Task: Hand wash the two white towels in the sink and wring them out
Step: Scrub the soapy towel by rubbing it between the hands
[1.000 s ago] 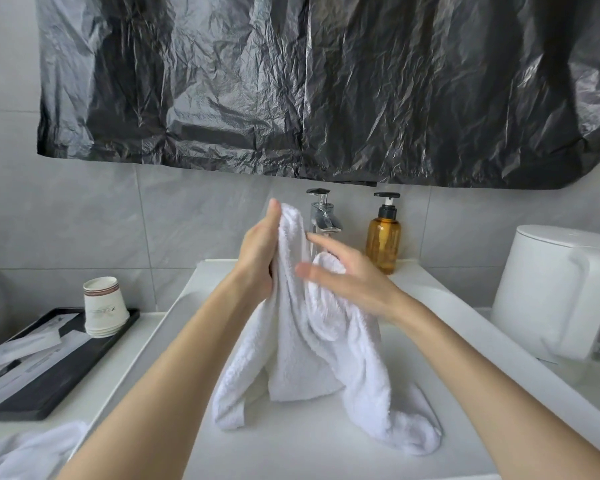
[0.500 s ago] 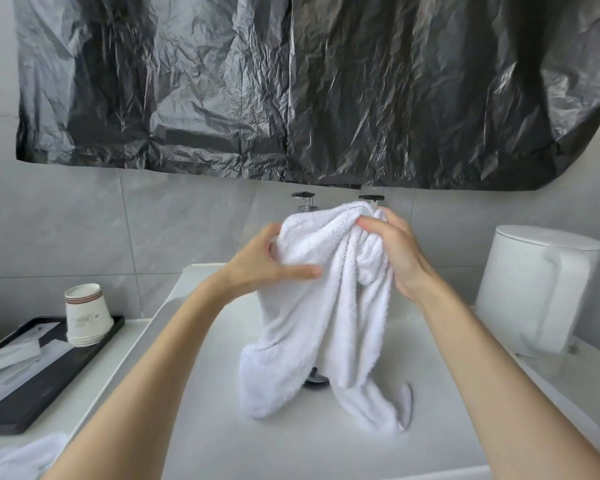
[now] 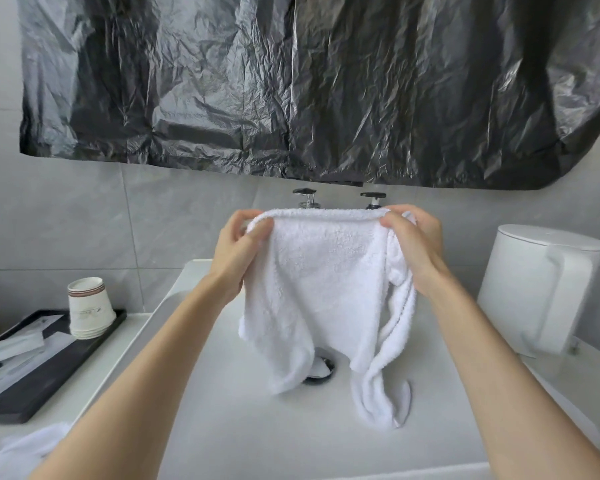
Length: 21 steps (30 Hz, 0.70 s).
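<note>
Near left, the second white towel [image 3: 13, 452] lies bunched on the table [image 3: 115, 355], outside the sink [image 3: 222, 427]. The towel in hand [image 3: 326, 271] hangs over the middle of the sink, and its two lower tails trail on the floor of the sink, one on each side of the drain [image 3: 317, 372]. The hands are apart, each clamped on an upper corner. The left hand [image 3: 238, 251] pinches the left corner between thumb and fingers, and the right hand [image 3: 414, 244] is curled round the right corner, so the top hem runs fairly straight between them.

This looks like spreading the cloth open for washing. To do it well, keep both corner grips firm and level and keep the towel centred, so drips fall inside the sink. Before rubbing or twisting, gather the dragging right tail, which is twisted into a rope. I cannot tell whether the cloth is wet.

No standing water shows in the sink. On the left, a black tray [image 3: 49, 372] carries paper packets and a stack of upturned paper cups [image 3: 89, 313]. On the right stands a white kettle [image 3: 541, 289], lid on, contents hidden. Farther back, only the faucet top [image 3: 305, 197] and a soap pump head [image 3: 373, 199] show above the hem. Black plastic sheeting [image 3: 326, 81] hangs behind.
</note>
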Tool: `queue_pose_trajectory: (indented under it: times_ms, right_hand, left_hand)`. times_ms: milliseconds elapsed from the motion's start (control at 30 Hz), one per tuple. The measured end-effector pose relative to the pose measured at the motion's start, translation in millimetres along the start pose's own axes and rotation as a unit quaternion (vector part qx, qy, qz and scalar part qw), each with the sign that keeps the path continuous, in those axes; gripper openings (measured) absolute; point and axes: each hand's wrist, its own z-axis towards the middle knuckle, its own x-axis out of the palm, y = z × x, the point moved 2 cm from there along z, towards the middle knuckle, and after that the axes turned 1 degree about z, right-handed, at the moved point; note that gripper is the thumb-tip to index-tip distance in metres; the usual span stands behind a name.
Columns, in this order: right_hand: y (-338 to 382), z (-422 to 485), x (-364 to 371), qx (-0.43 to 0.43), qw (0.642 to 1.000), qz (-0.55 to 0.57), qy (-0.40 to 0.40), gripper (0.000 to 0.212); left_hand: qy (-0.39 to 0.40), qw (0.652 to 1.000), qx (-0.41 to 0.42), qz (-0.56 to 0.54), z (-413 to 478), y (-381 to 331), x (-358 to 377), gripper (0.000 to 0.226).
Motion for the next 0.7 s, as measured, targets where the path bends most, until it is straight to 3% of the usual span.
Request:
queue_pose_trajectory:
  times_ms: [167, 333, 433, 567, 700]
  right_hand:
    - [7.0, -12.7, 12.2, -0.052, 0.995, -0.065, 0.055, 0.013]
    - [12.3, -53.1, 47.1, -0.156, 0.961, -0.153, 0.167, 0.018]
    - [10.4, -67.7, 58.5, -0.198, 0.951, -0.177, 0.160, 0.012]
    - [9.9, -60.6, 51.2, -0.140, 0.971, -0.155, 0.113, 0.013]
    - [9.6, -77.1, 61.9, -0.199, 0.953, -0.168, 0.152, 0.015]
  left_hand:
    - [0.008, 0.997, 0.077, 0.024, -3.2, -5.4, 1.9, 0.043]
    - [-0.010, 0.993, 0.104, 0.064, -17.4, -6.8, 30.2, 0.027]
    - [-0.006, 0.992, 0.101, 0.070, -25.7, -6.2, 37.8, 0.026]
    - [0.034, 0.986, 0.123, 0.109, -40.2, -6.6, 57.9, 0.033]
    - [-0.020, 0.998, 0.047, 0.047, -21.3, 12.7, 41.6, 0.036]
